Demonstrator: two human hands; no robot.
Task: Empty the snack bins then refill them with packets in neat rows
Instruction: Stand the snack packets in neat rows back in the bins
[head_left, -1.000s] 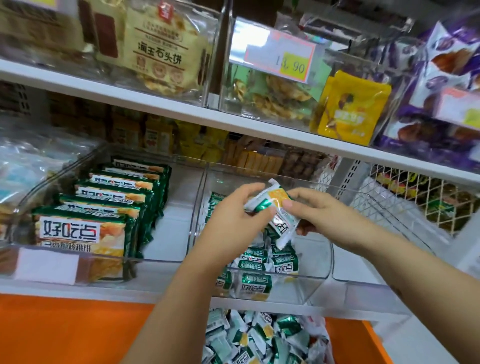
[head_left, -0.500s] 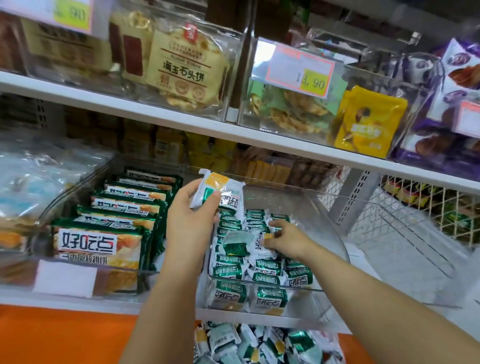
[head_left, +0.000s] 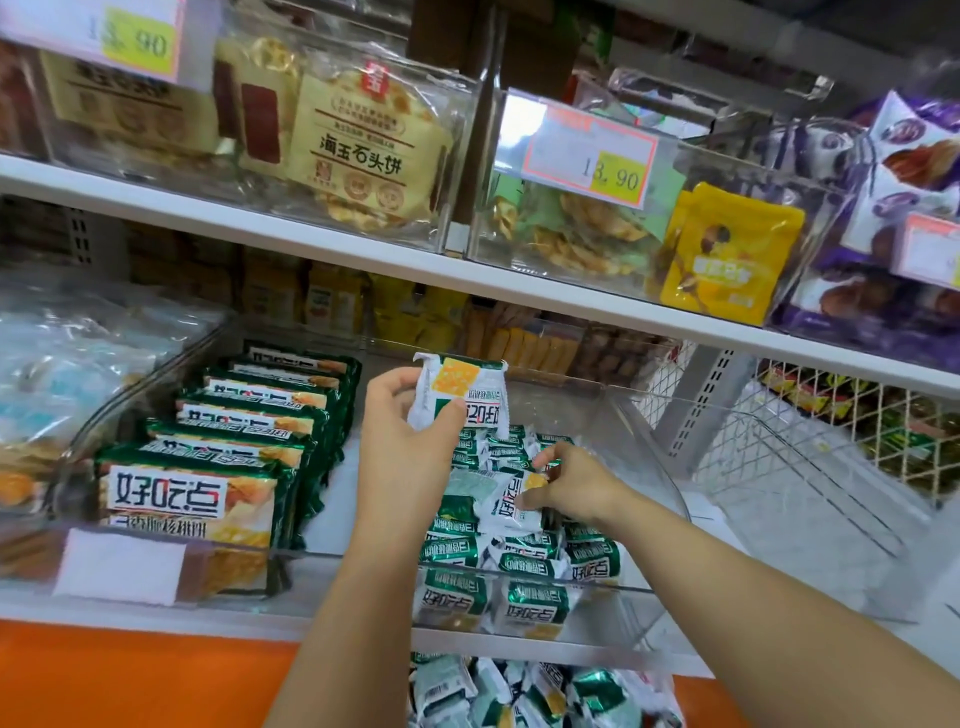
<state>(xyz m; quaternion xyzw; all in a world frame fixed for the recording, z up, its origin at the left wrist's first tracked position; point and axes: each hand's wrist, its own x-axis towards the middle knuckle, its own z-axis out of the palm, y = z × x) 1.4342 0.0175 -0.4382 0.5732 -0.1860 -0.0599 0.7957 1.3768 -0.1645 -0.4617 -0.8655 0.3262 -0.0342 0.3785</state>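
On the left, big green snack packs (head_left: 208, 467) stand in a row in their clear bin (head_left: 322, 571). My left hand (head_left: 402, 452) pinches a small white and green packet (head_left: 465, 397) and holds it up over the middle bin (head_left: 652, 457). My right hand (head_left: 579, 483) is down in that bin, and I think its fingertips pinch another packet (head_left: 501, 501) lying on the neat rows of packets (head_left: 524, 564), but it is blurry.

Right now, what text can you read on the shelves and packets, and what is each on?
"13. 90": pink-and-yellow price tag, upper right.
"90": second price tag, top left; its first digits are blurred.
"海玉石头饼": cream biscuit packet, upper shelf.
"好吃点": large green packet, front left.
Smaller print: too small to read.
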